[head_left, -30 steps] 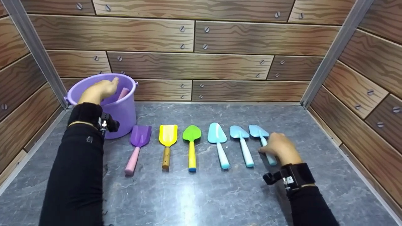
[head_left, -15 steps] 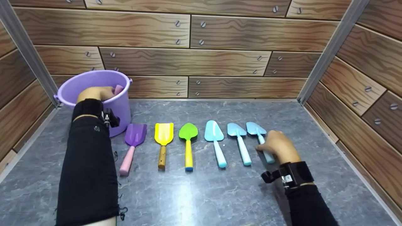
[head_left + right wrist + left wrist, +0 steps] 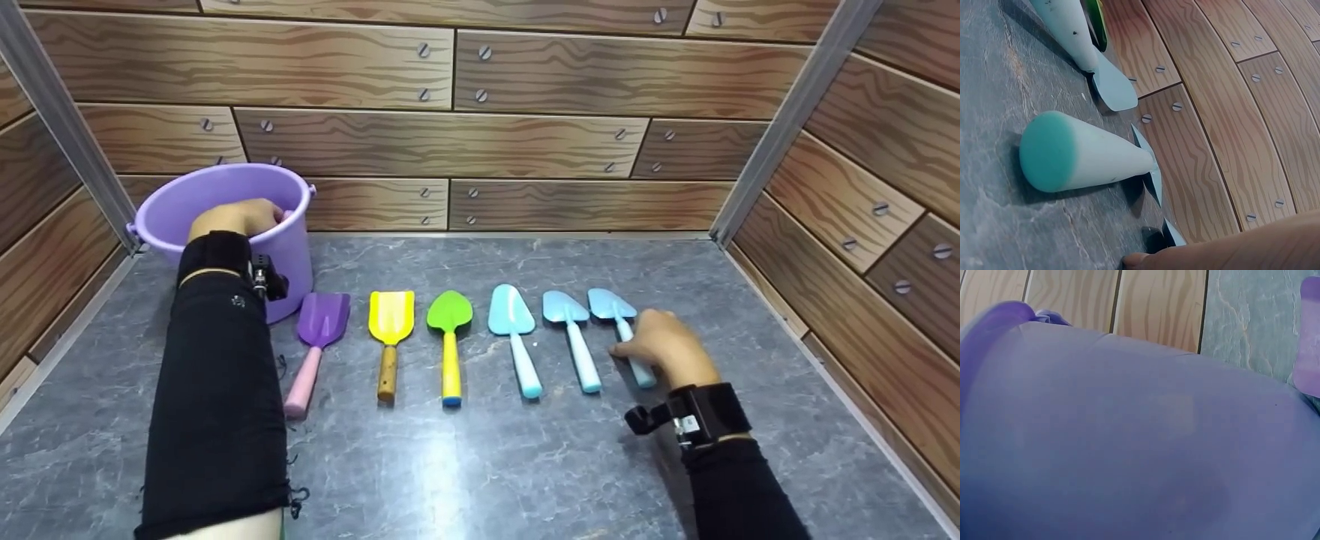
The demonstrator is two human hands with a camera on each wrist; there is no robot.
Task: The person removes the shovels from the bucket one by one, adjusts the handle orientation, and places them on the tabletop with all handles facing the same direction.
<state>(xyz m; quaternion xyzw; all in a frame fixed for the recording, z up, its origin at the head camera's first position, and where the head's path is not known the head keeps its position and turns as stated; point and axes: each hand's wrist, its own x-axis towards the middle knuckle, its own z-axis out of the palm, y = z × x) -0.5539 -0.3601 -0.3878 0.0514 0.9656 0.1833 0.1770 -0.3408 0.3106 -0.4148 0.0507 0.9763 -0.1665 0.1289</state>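
Note:
My left hand (image 3: 236, 217) reaches into a purple bucket (image 3: 289, 262) at the back left. Its fingers are around the pink handle (image 3: 285, 216) of something inside; the bucket wall hides the rest. At the right, my right hand (image 3: 667, 349) grips the handle of the rightmost light blue trowel (image 3: 611, 304), which lies on the table. To its left lie two more light blue trowels, a narrow one (image 3: 581, 352) and a broader one (image 3: 512, 315). Farther left are a green trowel (image 3: 450, 311) with a yellow handle, a yellow shovel (image 3: 391, 319) and a purple shovel (image 3: 322, 319) with a pink handle.
The grey marbled tabletop (image 3: 375, 480) is bounded by a wood-patterned back wall (image 3: 525, 150) and side walls. The bucket stands near the back left corner. In the left wrist view, its purple wall (image 3: 1129, 427) fills most of the picture.
My left hand has gone from above the bucket's rim down into it, onto the pink handle. The right hand stays on the rightmost trowel. The head view has shifted slightly.

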